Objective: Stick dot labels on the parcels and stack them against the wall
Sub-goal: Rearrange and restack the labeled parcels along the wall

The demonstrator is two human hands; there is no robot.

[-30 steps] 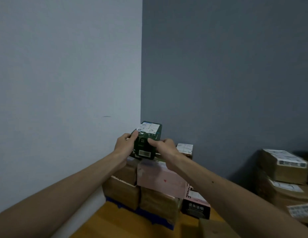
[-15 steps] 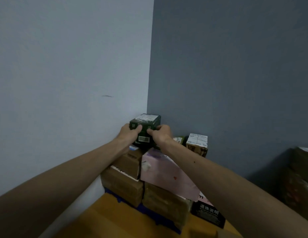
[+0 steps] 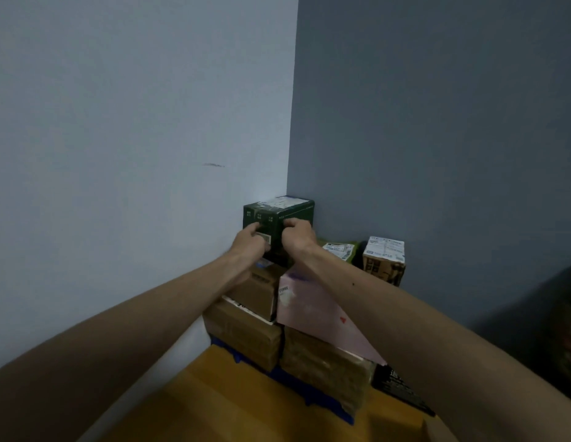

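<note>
Beyond the brown parcels [image 3: 245,339] and the pink parcel [image 3: 312,301], the left hand [image 3: 250,239] and right hand [image 3: 295,232] both clasp the green parcel [image 3: 287,208] atop the stack, tight in the far corner [image 3: 289,173]. It looks like the stacking step; next, I'd say, release without nudging it.

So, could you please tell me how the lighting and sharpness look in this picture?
Head view: dim, even light, no glare; the dark green box, gripped by the left hand and right hand, is clear in outline, its print too soft to read; the lower right corner sinks into shadow; the forearms look stretched and soft, likely from the wide lens.
</note>
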